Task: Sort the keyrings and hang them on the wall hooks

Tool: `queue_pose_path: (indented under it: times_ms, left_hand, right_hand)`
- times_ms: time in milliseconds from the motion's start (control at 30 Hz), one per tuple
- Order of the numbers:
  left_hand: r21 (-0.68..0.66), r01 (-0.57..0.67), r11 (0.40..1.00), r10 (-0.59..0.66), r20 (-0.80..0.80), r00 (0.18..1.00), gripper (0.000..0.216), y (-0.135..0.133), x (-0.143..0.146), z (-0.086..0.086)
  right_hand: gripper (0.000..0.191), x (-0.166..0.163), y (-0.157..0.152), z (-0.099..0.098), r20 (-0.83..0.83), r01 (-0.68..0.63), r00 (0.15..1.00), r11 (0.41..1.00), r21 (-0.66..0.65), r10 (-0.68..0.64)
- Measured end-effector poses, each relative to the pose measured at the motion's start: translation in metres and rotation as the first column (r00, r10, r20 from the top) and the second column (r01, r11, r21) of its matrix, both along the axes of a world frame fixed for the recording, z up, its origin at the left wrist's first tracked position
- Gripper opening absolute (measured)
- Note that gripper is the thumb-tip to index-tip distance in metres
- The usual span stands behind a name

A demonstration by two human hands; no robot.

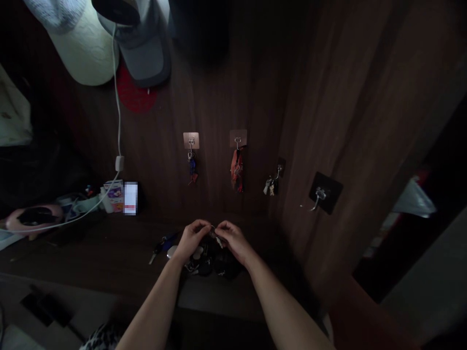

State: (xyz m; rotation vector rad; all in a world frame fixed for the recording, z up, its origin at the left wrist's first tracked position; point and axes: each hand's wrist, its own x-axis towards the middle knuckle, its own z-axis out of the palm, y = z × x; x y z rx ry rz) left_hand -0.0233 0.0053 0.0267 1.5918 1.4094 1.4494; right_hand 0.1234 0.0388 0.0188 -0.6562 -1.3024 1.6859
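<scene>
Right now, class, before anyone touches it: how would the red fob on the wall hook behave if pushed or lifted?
The red fob would probably swing if pushed, hanging freely from its hook. It looks floppy, judging by its limp droop.

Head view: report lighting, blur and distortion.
In the head view, the scene is dim and the keys between the left hand and right hand sit in shadow; wide-lens distortion bends the wood wall and stretches the forearms; a pixelated patch masks something.
</scene>
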Motion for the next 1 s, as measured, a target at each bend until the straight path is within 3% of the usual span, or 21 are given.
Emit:
queue_pose_path:
  times_ms: [367, 667, 1000]
  left_hand:
    - [0.012, 0.084, 0.996, -0.085, 0.04, 0.996, 0.027, -0.0006, 0.0024, -0.0006]
    - [-0.014, 0.166, 0.986, -0.165, 0.069, 0.984, 0.036, 0.0013, 0.0002, -0.0063]
    - [0.032, 0.145, 0.989, -0.147, 0.04, 0.988, 0.03, -0.0003, 0.0015, -0.0019]
  right_hand:
    - [0.033, 0.0028, 0.0032, 0.0031, -0.074, 0.061, 0.995, 0.992, -0.107, -0.069]
    - [0.029, 0.0031, 0.0046, -0.0012, -0.056, 0.0, 0.998, 0.993, -0.12, -0.007]
    - [0.025, 0.0018, 0.0027, 0.0008, -0.113, -0.047, 0.993, 0.99, -0.133, 0.032]
